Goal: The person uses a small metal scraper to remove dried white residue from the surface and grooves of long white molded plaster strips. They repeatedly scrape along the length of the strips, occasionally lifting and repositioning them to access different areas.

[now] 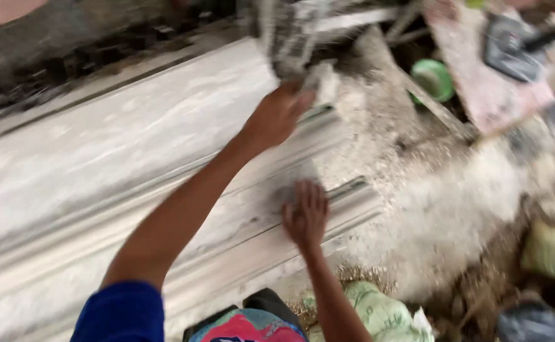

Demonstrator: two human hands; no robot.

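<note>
Head view, motion-blurred throughout. Left hand (277,117) is raised at the far end of the long white moulded slab (119,171), grip closed around a small pale chunk (321,82) just above the slab's end; fingers wrap it, though blur hides exactly how tight. Right hand (306,215) lies palm-down on the near stepped edge of the same slab, fingers spread flat, touching the surface and pinching nothing. The slab runs diagonally from lower left to centre, with several parallel ridges along its near side and its end face (353,190) showing just right of the right hand. Beyond the end sits a heap of pale dust and rubble (429,190) (fine stuff, plus coarser brown debris lower right). A blurred grey metal object (283,31) hangs right above the left hand; cannot tell what it is. Green round container (434,79) sits upper right, near a pinkish flat board (486,82) with a dark tool (511,44) lying on it. Pale green sack (378,313) is at the bottom, just beside the right forearm; a second greenish bag (553,253) lies at the right edge. Blue sleeve (122,313) covers the left upper arm. Dark rubble strip (68,63) runs behind the slab, upper left.
</note>
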